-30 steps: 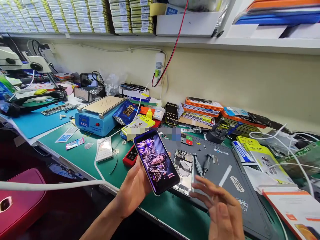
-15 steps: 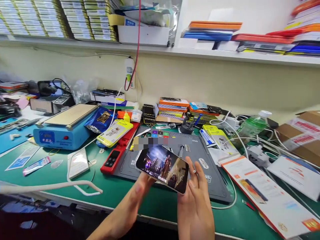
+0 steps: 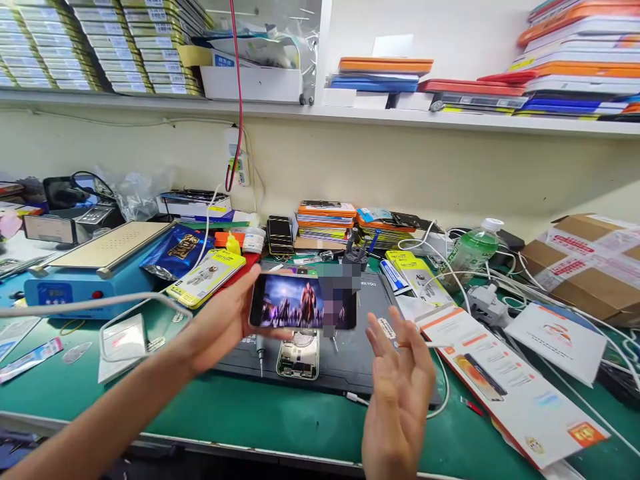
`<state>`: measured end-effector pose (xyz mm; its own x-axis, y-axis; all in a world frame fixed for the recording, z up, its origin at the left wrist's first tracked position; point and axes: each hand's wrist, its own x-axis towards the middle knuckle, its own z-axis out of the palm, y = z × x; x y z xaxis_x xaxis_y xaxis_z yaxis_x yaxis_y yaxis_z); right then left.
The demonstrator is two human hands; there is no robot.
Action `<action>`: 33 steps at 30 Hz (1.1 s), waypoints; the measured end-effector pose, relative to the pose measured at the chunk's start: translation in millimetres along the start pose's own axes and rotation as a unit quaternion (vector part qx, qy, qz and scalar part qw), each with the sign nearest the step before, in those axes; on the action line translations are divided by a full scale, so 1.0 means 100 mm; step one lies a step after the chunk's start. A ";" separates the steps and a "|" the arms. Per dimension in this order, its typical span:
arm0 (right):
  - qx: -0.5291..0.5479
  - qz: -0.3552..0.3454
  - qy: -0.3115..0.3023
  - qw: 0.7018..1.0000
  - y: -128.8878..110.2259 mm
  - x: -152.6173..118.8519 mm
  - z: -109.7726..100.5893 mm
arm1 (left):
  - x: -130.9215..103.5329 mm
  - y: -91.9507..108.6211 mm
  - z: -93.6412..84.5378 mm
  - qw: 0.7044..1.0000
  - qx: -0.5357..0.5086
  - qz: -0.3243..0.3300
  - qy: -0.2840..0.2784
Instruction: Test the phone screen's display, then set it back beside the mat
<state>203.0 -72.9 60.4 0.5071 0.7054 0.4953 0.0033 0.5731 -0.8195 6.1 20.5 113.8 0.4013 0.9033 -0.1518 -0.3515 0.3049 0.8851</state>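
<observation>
Left hand (image 3: 220,323) grips a phone (image 3: 300,301) by its near short end, fingers wrapped round the edge, thumb side uppermost; screen lit, facing the wearer. Phone held clear above the bench, long axis running crosswise, left to right, level. Right hand (image 3: 400,393) empty, fingers spread wide and loosely curled, palm turned toward the phone, not touching it. The phone's free end lies just beyond and left of those right fingertips, a little higher; a plain gap between them. So the left hand has it, the right is the near free one. Directly beneath the phone, below the left fingers: a dark work mat (image 3: 350,360) on the green bench (image 3: 280,420), with an opened phone body (image 3: 299,355) lying on it and a small screwdriver (image 3: 260,350) just beside that, both under the held phone, well apart from either hand. A white cable (image 3: 100,305) loops out left of the left forearm. Beyond the left knuckles, a yellow packet (image 3: 206,277) and a blue heating plate (image 3: 95,267). Right of the right fingers, a long printed box (image 3: 510,387) lies flat; further off a green bottle (image 3: 470,252) among tangled cords. Nothing stands between the right fingers and the phone's free end.
</observation>
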 end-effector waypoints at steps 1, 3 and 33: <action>-0.024 -0.019 0.009 1.000 0.01 0.02 -0.06 | 0.14 0.07 -0.02 1.000 0.005 0.025 -0.005; -0.053 -0.033 0.027 0.998 0.04 0.04 -0.19 | 0.45 0.20 -0.05 0.997 0.020 0.069 -0.005; 0.014 0.094 0.079 0.992 0.27 0.03 -0.51 | 2.62 0.00 -0.46 0.983 0.179 -0.021 0.035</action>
<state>249.1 -76.5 25.1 0.6254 0.7281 0.2805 -0.1274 0.4500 -0.8839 72.1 270.9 53.4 0.3455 0.9145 -0.2104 -0.0100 0.2278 0.9737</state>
